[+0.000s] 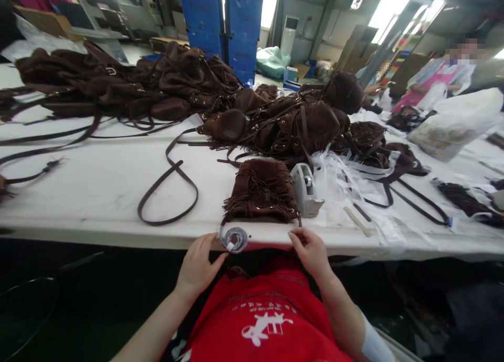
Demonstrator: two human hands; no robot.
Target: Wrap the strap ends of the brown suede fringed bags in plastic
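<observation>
A brown fringed suede bag [260, 191] lies on the white table [98, 188] near its front edge. My left hand [199, 265] pinches a coiled grey strap [234, 239] at the table edge, just below the bag. My right hand [311, 251] is at the edge to the right, fingers curled and pinching something small I cannot make out. A grey tape dispenser [305, 188] stands right of the bag.
Piles of brown fringed bags [299, 125] and loose straps [165, 181] cover the far table. White paper strips [346, 178] lie at the right. Another person [441, 78] works at the far right. Blue crates [224, 20] stand behind.
</observation>
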